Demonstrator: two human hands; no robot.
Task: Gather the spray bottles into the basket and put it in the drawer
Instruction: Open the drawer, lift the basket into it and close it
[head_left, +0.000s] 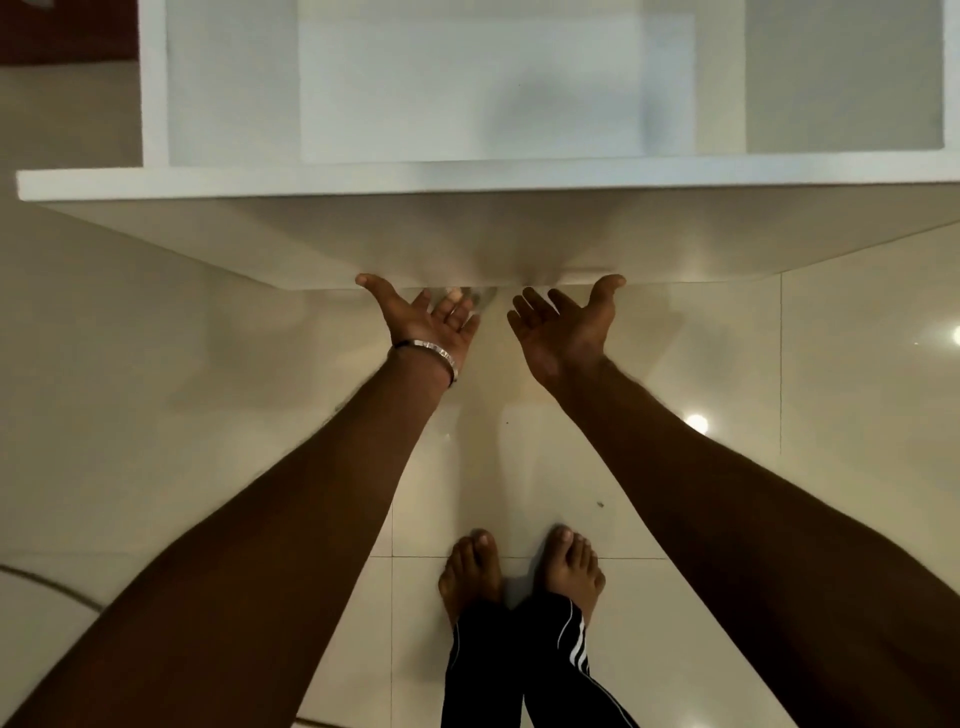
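— Pose of the 2 hands?
— Left hand (428, 325) and right hand (566, 322) palm-up, fingers spread, holding nothing.
— Place of the drawer (467, 244)?
— Just above both thumbs, front panel's lower edge touching the fingertips.

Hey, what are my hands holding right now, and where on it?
Both the left hand and right hand, palms up, reach the bottom edge of the white drawer front. Neither closes around anything.
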